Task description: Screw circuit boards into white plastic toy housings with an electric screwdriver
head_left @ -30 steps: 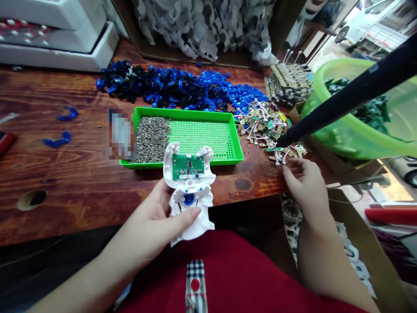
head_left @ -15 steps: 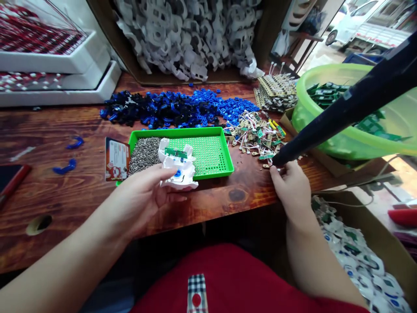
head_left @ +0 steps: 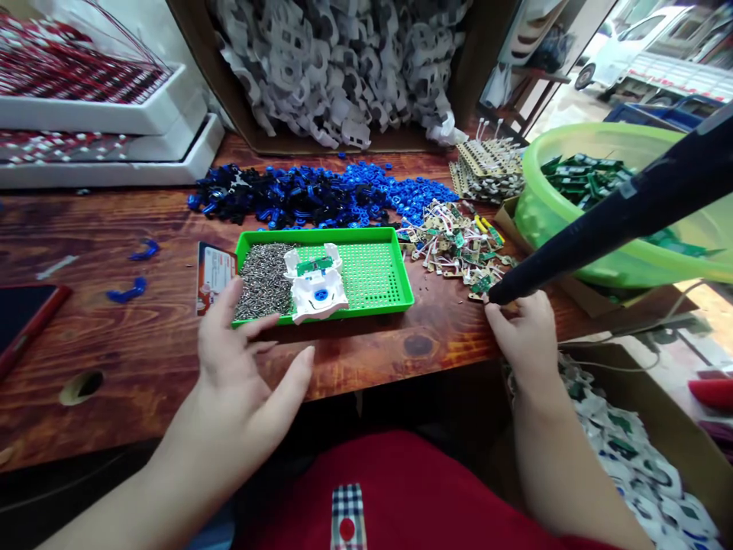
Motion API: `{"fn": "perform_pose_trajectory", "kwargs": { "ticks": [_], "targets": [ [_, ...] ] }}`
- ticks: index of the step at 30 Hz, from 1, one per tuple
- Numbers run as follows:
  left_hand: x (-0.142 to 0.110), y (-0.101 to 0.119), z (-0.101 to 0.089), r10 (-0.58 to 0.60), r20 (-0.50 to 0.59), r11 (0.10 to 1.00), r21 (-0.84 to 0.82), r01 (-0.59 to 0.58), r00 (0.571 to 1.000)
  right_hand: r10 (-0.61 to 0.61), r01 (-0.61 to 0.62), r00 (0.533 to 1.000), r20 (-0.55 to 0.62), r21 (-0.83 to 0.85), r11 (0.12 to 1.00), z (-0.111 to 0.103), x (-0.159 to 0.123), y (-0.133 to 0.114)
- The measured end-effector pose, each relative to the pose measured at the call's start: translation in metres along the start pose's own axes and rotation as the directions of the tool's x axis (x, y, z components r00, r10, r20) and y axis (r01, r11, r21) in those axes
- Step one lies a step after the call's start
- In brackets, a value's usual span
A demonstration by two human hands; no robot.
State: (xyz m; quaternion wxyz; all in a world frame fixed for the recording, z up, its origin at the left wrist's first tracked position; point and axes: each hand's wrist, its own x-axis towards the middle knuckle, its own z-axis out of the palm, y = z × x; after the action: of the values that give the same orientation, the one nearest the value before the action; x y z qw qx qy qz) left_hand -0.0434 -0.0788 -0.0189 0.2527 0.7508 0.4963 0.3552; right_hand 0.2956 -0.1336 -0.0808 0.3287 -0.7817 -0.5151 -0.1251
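Note:
My left hand is open, thumb and fingers spread, in front of the green tray. A white plastic housing rests on the tray, apart from my fingers. It carries a green circuit board and a blue round part. Beside it lies a heap of small metal screws. My right hand is closed in a pinch at the front of a pile of small wired boards. A long black tapered rod covers its fingertips, so what they hold is hidden.
Blue and black plastic parts lie behind the tray. A large box of white housings stands at the back. A green bowl of circuit boards is at the right, and a box of assembled housings sits below the table edge.
My left hand has let go of the white housing, which now lies on the tray, and has drawn back toward me, fingers spreading. My right hand stays pinched near the wired boards.

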Motion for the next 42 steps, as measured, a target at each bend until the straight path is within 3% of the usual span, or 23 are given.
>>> {"fn": "perform_pose_trajectory", "kwargs": {
  "ticks": [3, 6, 11, 15, 18, 22, 25, 28, 31, 34, 36, 39, 42],
  "targets": [
    [-0.007, 0.005, -0.002, 0.212, -0.078, 0.959, 0.210, -0.192, 0.974, 0.011, -0.014, 1.000, -0.029, -0.083, 0.996, 0.001, 0.002, 0.000],
    [-0.006, 0.010, -0.005, 0.344, -0.017, 0.893, 0.314, -0.321, 0.939, 0.027, -0.029, 0.999, -0.021, -0.139, 0.990, 0.003, 0.014, 0.001],
    [0.019, 0.011, -0.016, 0.332, 0.057, 0.889, 0.316, -0.332, 0.942, -0.001, 0.012, 0.997, 0.072, -0.148, 0.989, 0.009, 0.035, 0.003],
    [0.038, 0.015, -0.030, 0.350, 0.067, 0.904, 0.238, -0.355, 0.934, -0.048, 0.053, 0.997, 0.063, -0.081, 0.995, 0.007, 0.035, 0.000],
    [0.036, 0.024, -0.027, 0.452, 0.164, 0.871, 0.132, -0.474, 0.877, -0.044, 0.044, 0.999, -0.011, -0.025, 0.999, -0.001, 0.027, -0.006],
    [0.021, 0.034, 0.001, 0.601, 0.299, 0.786, -0.052, -0.616, 0.741, -0.002, 0.018, 0.975, -0.222, 0.069, 0.997, -0.013, 0.012, -0.016],
    [0.013, 0.039, 0.025, 0.642, 0.334, 0.761, -0.164, -0.628, 0.690, 0.103, 0.009, 0.953, -0.286, 0.364, 0.931, -0.018, -0.004, -0.024],
    [0.009, 0.043, 0.043, 0.609, 0.367, 0.790, -0.206, -0.577, 0.703, 0.147, -0.009, 0.981, -0.127, 0.728, 0.685, -0.021, -0.027, -0.040],
    [0.009, 0.047, 0.052, 0.537, 0.379, 0.843, -0.215, -0.493, 0.754, -0.043, -0.047, 0.996, 0.075, 0.887, 0.460, -0.022, -0.047, -0.064],
    [0.010, 0.049, 0.053, 0.505, 0.344, 0.861, -0.260, -0.437, 0.791, -0.165, -0.063, 0.979, 0.122, 0.944, 0.323, -0.020, -0.055, -0.086],
    [0.010, 0.047, 0.050, 0.482, 0.303, 0.869, -0.284, -0.404, 0.822, -0.193, -0.051, 0.974, 0.116, 0.948, 0.314, -0.016, -0.054, -0.093],
    [0.009, 0.038, 0.043, 0.440, 0.237, 0.889, -0.252, -0.383, 0.866, -0.271, -0.005, 0.954, 0.126, 0.913, 0.408, -0.011, -0.049, -0.096],
    [0.009, 0.027, 0.034, 0.485, 0.208, 0.872, -0.186, -0.453, 0.849, -0.343, 0.033, 0.928, 0.147, 0.883, 0.467, -0.010, -0.046, -0.098]
  ]
}}
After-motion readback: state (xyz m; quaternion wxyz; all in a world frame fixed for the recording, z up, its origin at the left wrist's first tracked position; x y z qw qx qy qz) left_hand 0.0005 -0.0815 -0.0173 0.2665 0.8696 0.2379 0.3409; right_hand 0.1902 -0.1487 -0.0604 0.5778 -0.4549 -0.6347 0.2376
